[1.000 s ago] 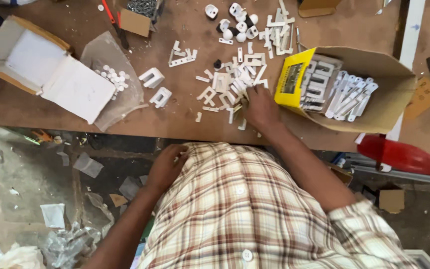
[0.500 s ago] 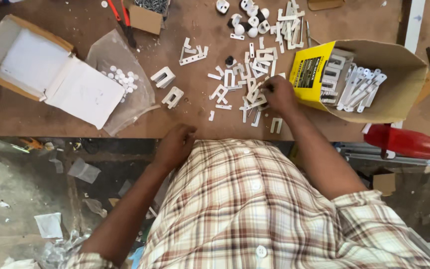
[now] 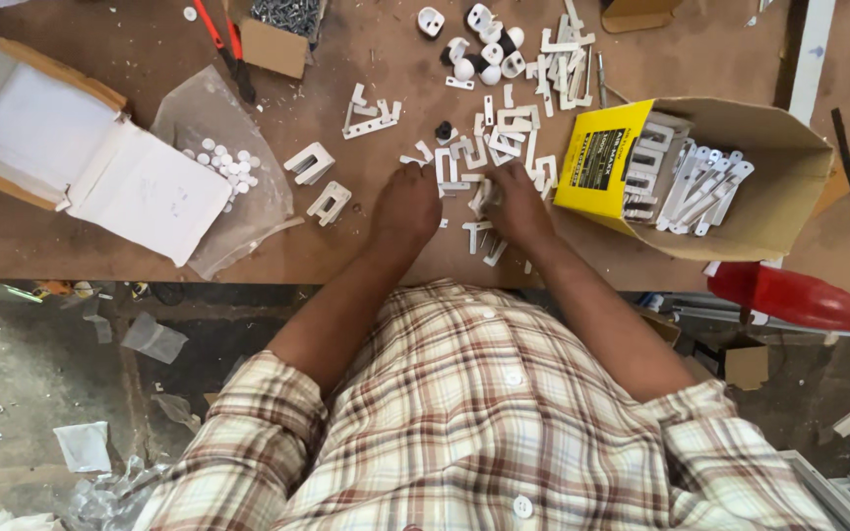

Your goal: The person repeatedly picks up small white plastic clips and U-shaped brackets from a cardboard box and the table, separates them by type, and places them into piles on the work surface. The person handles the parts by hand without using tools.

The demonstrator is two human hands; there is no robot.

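My left hand (image 3: 405,202) lies on the brown worktable (image 3: 150,251) with its fingers curled at the edge of a pile of small white plastic pieces (image 3: 504,128). Whether it grips one is hidden. Close beside it, my right hand (image 3: 521,202) pinches a white plastic piece (image 3: 484,194) that shows between the two hands. A few loose white brackets (image 3: 484,241) lie just in front of my wrists. My checked shirt fills the lower part of the view.
A yellow-ended cardboard box (image 3: 740,177) of white clips lies open at the right. At the left are an open white box (image 3: 61,147) and a clear bag of white caps (image 3: 228,167). A small box of screws (image 3: 282,25) stands at the back, and a red tool handle (image 3: 799,300) lies below the table edge.
My left hand has come up from the table's front edge onto the table and joined my right hand at the pile. My right hand has stayed among the white pieces.
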